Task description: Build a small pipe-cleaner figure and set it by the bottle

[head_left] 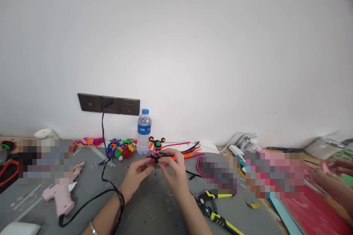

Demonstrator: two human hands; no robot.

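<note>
Between my two hands, at the middle of the head view, a small pipe-cleaner figure [156, 150] stands upright. It has a pink body, a green and black top, orange side pieces and two dark-and-orange curls. My left hand [138, 174] pinches its lower left side. On the right, my right hand [173, 163] grips it with thumb and fingers, near a black strand at its middle. Black, orange and pink pipe cleaners [194, 150] lie just behind my right hand.
A water bottle [144, 132] stands behind, beside colourful figures [121, 149]. A pink glue gun [59, 196] lies left, its black cable crossing my left forearm. Yellow-black pliers [212, 209] lie right. Another person's hands [333, 178] show at the far right, near red sheets [314, 209].
</note>
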